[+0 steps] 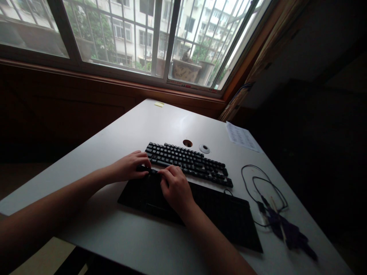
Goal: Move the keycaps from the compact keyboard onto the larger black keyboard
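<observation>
Loose black keycaps (179,156) lie in keyboard-like rows on the white desk (109,225), with bits of desk showing between them. In front of them is a flat black keyboard body (229,217), too dark to make out in detail. My left hand (133,166) is closed at its far left corner, a dark keycap (142,168) between thumb and fingers. Close beside it, my right hand (177,187) reaches over the body with curled fingers. Its index fingertip meets a small black keycap (154,171); anything inside its grip is hidden.
To the right lie a looped black cable (259,177) and a dark purple cloth-like item (286,229) with a thin stick across it. A cable hole (187,143), its round grey cover (204,148) and a printed sheet (242,136) are farther back. Barred windows (120,34) stand behind.
</observation>
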`<state>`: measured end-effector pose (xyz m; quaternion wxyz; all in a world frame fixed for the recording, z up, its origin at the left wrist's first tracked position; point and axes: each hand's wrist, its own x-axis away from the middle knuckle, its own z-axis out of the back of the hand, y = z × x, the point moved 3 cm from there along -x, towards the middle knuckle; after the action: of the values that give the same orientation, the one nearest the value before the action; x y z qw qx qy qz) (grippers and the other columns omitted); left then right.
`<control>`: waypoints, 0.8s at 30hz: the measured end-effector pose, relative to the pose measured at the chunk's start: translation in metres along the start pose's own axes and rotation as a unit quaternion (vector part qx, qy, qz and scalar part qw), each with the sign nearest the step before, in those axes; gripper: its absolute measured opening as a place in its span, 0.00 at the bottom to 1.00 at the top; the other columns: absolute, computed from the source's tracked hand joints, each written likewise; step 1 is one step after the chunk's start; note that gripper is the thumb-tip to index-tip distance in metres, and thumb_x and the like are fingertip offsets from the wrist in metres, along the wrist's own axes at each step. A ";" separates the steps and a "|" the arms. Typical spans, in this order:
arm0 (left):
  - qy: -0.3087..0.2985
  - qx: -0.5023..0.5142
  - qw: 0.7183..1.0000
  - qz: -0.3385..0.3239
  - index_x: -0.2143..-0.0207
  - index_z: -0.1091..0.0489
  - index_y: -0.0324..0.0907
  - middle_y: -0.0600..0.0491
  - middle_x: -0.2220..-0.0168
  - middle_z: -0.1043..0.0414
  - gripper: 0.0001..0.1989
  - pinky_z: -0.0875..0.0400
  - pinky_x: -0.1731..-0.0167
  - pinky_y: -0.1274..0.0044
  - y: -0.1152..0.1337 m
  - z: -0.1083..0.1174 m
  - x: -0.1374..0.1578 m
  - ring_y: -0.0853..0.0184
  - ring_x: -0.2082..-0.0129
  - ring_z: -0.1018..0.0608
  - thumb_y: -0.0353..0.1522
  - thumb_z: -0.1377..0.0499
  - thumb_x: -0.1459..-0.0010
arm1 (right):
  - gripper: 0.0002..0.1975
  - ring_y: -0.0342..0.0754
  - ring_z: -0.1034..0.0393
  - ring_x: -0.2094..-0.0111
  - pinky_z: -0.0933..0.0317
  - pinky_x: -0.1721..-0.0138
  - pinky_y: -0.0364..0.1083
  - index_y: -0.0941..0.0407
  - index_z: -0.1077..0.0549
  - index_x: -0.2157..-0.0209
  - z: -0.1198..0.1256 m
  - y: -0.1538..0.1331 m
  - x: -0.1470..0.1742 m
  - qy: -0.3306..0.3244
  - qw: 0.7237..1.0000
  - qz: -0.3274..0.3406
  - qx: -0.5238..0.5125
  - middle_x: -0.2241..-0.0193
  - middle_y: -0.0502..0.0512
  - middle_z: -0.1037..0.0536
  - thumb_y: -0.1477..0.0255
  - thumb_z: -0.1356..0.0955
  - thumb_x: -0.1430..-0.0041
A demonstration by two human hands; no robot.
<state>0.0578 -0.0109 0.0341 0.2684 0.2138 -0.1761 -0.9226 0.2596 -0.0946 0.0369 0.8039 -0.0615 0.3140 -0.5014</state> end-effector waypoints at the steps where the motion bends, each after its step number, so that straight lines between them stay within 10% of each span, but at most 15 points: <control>1: 0.001 0.000 1.000 0.001 0.61 0.27 0.44 0.51 0.61 0.28 0.05 0.34 0.57 0.72 0.000 0.000 0.000 0.62 0.58 0.29 0.34 0.39 0.39 | 0.13 0.54 0.33 0.57 0.35 0.52 0.52 0.54 0.24 0.56 0.000 0.000 0.000 0.001 1.000 0.000 -0.001 0.61 0.57 0.25 0.80 0.35 0.39; 24: 0.007 0.038 0.999 -0.007 0.57 0.29 0.43 0.51 0.61 0.27 0.07 0.33 0.59 0.73 0.004 0.009 0.000 0.64 0.60 0.28 0.33 0.41 0.38 | 0.14 0.55 0.36 0.53 0.38 0.49 0.56 0.53 0.20 0.58 0.002 0.002 0.002 0.033 0.999 -0.002 -0.013 0.59 0.57 0.24 0.80 0.34 0.40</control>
<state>0.0553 -0.0117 0.0432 0.2552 0.2310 -0.2077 -0.9156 0.2627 -0.0958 0.0373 0.7914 -0.0565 0.3468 -0.5002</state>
